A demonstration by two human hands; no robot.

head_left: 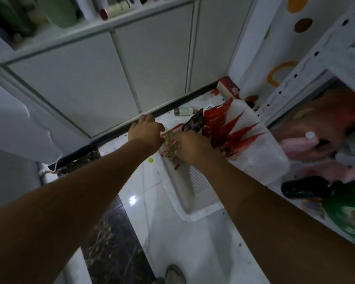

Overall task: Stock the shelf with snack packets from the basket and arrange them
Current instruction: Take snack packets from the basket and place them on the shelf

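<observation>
A white plastic basket (195, 210) lies on the floor beside the shelf. Several red snack packets (223, 128) fan out at its far end, with a black packet (194, 123) among them. My right hand (190, 146) grips a bunch of packets, a green and red patterned one (170, 147) showing beside the fingers. My left hand (145, 132) reaches into the basket's far left corner, fingers curled at the same patterned packets; what it holds is hidden. The white shelf (307, 78) stands at the right.
White cabinet doors (86, 83) close off the far side. A small bottle (183, 111) and a red and white carton (229, 88) lie on the floor beyond the basket. The lower shelf holds pink packets (299, 143), a black bottle (303, 187) and green bags (348, 212). My shoe (174, 274) is below.
</observation>
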